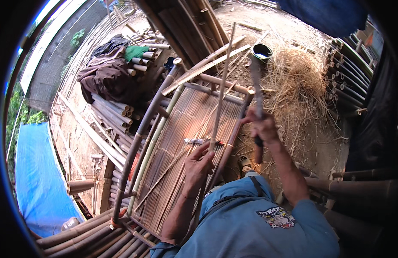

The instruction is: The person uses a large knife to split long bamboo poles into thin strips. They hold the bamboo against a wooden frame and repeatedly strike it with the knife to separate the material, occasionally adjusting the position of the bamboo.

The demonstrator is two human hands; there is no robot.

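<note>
My left hand is closed round a long thin bamboo strip, which stands out ahead of me over a bamboo slat bench. In my right hand is a machete, its blade pointing away from me and its dark handle showing below the fist. The blade is a little blurred and stands apart from the strip, to its right. On the slats just beyond my left hand lies a knife; its handle end is partly hidden behind the strip. Split bamboo pieces rest across the bench's far end.
A heap of fine bamboo shavings covers the ground ahead right, beside a dark bucket. Bamboo poles are stacked at the right. At the left are more poles under dark cloth and a blue tarp.
</note>
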